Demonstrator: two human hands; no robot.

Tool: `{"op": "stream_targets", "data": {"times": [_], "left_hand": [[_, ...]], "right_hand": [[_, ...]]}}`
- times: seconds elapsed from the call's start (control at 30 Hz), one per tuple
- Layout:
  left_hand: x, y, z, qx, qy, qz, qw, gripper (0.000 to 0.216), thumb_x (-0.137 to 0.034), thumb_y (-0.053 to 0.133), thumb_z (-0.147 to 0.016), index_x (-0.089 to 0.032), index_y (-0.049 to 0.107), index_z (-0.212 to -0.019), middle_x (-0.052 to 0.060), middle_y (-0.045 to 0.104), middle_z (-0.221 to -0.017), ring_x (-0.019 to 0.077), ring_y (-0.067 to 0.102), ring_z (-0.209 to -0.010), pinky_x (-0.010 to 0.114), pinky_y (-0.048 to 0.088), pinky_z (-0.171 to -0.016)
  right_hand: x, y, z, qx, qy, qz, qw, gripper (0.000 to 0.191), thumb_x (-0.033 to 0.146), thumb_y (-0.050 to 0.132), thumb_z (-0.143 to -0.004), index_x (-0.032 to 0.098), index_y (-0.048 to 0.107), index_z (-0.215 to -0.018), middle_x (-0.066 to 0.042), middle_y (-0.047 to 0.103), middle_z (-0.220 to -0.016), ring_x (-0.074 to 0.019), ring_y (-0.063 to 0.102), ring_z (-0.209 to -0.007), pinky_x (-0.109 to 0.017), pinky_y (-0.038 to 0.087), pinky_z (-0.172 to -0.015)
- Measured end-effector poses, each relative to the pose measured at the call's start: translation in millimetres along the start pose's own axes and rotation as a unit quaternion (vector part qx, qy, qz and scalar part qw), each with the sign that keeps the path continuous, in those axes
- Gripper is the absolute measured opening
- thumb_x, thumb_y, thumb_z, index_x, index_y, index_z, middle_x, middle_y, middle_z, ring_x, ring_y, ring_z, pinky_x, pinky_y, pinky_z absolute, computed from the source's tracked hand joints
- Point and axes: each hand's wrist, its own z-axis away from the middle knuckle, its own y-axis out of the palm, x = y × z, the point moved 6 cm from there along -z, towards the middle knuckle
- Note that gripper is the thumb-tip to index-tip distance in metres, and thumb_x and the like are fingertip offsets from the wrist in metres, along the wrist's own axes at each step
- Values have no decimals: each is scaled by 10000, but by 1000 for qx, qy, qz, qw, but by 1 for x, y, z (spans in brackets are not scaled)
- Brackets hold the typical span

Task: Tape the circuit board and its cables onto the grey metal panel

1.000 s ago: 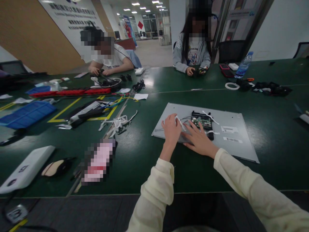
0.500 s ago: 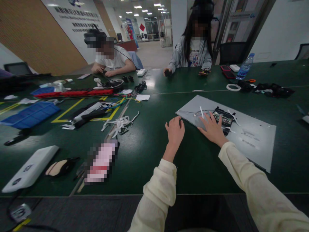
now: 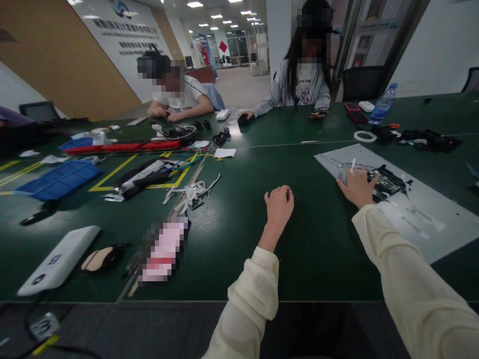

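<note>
A grey metal panel lies at the right of the green table. A small circuit board in a black frame sits on it with thin white cables. My right hand rests flat on the panel, fingers spread, touching the board's left side. My left hand hovers over bare table left of the panel, fingers loosely curled, holding nothing that I can see.
Two people sit across the table, handling small parts. A water bottle, tape roll and black cables lie at the far right. Blue tray, red strip, white cable ties and a white device lie left.
My right hand has slid the panel with the board to the right across the table. My left hand has come off the panel and stays over bare table.
</note>
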Motion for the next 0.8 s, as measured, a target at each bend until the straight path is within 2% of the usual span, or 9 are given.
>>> {"op": "stream_targets", "data": {"times": [0.17, 0.3, 0.43, 0.67, 0.73, 0.8], "left_hand": [[2, 3, 2, 21, 3, -11, 1000, 206, -270, 391, -946, -213, 582, -999, 6, 655, -974, 156, 605, -988, 500, 289, -1089], [-1, 4, 4, 32, 12, -12, 999, 203, -260, 389, -947, -214, 583, -987, 6, 656, -974, 159, 607, -987, 501, 289, -1088], [-4, 4, 4, 39, 18, -8, 999, 195, -253, 398, -940, -210, 585, -978, 8, 656, -960, 165, 607, -985, 510, 293, -1084], [-5, 3, 5, 44, 9, -6, 999, 192, -254, 405, -936, -214, 590, -964, 6, 657, -953, 165, 606, -987, 519, 276, -1091], [-5, 3, 5, 44, 7, -7, 999, 186, -253, 412, -931, -212, 591, -958, 7, 655, -948, 167, 604, -983, 532, 277, -1085], [-5, 4, 5, 44, 9, -8, 999, 186, -247, 411, -929, -208, 591, -948, 7, 653, -941, 166, 604, -972, 538, 280, -1081]], "right_hand": [[-34, 15, -14, 9, 56, -8, 998, 550, 489, 284, -929, 153, 479, -1318, -189, 483, -1342, -360, 253, -1331, -693, 76, -1012], [-50, 24, -23, 23, 73, -20, 997, 530, 465, 299, -920, 138, 501, -1284, -201, 510, -1296, -357, 293, -1297, -684, 102, -1000], [-59, 26, -30, 31, 100, -23, 994, 495, 414, 362, -890, 109, 529, -1243, -212, 534, -1249, -345, 327, -1259, -655, 109, -1008], [-63, 25, -33, 29, 117, -38, 992, 469, 350, 406, -850, 102, 543, -1224, -203, 568, -1194, -336, 382, -1192, -654, 47, -1009], [-67, 21, -34, 0, 110, -65, 992, 468, 337, 385, -870, 113, 526, -1256, -196, 567, -1198, -315, 395, -1180, -587, 121, -1025], [-78, 11, -36, -59, 114, -99, 987, 490, 330, 337, -900, 79, 494, -1290, -223, 554, -1195, -293, 420, -1146, -483, 243, -990]]}}
